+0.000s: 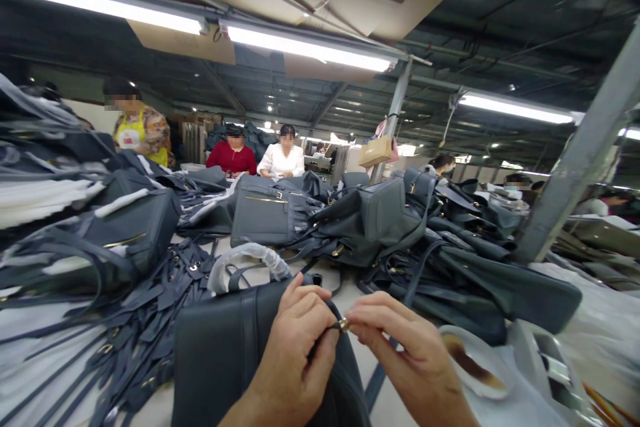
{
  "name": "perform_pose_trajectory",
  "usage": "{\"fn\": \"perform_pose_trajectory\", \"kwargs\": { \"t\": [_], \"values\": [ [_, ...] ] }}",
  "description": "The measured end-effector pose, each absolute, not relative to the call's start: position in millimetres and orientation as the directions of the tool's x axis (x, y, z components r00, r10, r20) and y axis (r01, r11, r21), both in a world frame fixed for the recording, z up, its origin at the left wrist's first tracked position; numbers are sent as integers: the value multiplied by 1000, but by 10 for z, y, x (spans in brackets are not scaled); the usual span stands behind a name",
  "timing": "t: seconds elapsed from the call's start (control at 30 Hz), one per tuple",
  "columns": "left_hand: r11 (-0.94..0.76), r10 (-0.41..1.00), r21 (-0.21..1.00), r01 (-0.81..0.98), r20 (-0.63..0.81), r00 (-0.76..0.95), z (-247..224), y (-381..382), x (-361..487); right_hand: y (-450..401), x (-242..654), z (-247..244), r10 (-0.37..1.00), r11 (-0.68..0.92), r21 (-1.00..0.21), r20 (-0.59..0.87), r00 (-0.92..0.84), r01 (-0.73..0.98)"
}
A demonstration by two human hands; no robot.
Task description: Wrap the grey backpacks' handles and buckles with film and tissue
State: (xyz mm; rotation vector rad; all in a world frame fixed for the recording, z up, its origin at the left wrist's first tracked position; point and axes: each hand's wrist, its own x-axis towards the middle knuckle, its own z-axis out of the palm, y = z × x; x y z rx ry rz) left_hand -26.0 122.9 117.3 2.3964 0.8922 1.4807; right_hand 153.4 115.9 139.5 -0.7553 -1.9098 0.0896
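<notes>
A dark blue-grey bag [215,347] lies on the table in front of me, its carry handle [250,253] wrapped in clear plastic. My left hand [303,340] rests over the bag's right part and pinches a thin dark strap end between thumb and forefinger. Right at that pinch shows a small gold-coloured metal clasp [343,325]. From the other side, my right hand [400,340] holds the clasp between closed thumb and fingertips. The clasp's exact shape is partly covered by the fingers.
Loose straps with buckles [165,300] lie in a heap at left. More dark bags [260,213] are piled across the table. At right stand a white dish [495,387] with a brown stain and a grey tray [535,340]. A metal post [580,153] rises there. Several people sit or stand beyond.
</notes>
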Motion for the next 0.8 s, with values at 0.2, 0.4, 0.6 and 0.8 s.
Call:
{"fn": "perform_pose_trajectory", "kwargs": {
  "t": [0.2,0.4,0.6,0.8],
  "values": [
    [-803,585,459,379,727,359,1215,1215,-283,1218,1565,1453,693,716,-540,627,-355,443],
    [-800,591,465,379,723,358,1209,1216,-277,1195,1537,1490,698,706,-491,603,-386,510],
    [-790,595,483,377,753,281,1175,1210,-236,1209,1438,1226,531,734,-259,796,-292,628],
    [-799,581,477,367,769,267,1165,1201,-226,1122,1446,927,457,750,-167,831,-319,640]
  ]
}}
